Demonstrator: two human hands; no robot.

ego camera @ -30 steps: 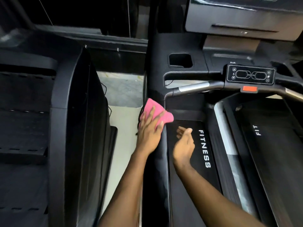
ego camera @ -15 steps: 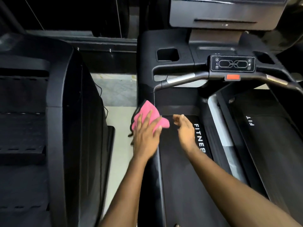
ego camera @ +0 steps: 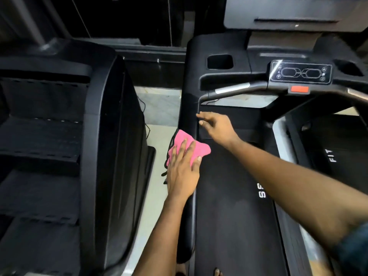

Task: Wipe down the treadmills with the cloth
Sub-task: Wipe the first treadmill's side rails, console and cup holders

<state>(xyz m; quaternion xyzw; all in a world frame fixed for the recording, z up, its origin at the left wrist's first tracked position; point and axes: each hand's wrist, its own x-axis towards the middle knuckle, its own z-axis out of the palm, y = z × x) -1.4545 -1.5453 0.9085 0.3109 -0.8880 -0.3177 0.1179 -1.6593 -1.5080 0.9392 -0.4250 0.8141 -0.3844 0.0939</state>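
L hand [ego camera: 183, 176] grip apart, pressing pink cloth [ego camera: 201, 150] on treadmill rail [ego camera: 189, 226]; R hand [ego camera: 218, 127] grip apart, empty.

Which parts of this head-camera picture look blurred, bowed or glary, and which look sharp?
Head view: motion blur smears the control panel and the red stop tab; the left hand pressing the pink cloth looks fairly sharp; the wide lens bows the neighbouring machine's black frame; lighting is dim, brightest on the pale floor.

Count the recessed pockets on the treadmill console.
2. One pocket sits left of the control panel; the other pocket is right of it, near the frame edge. More may lie out of view.
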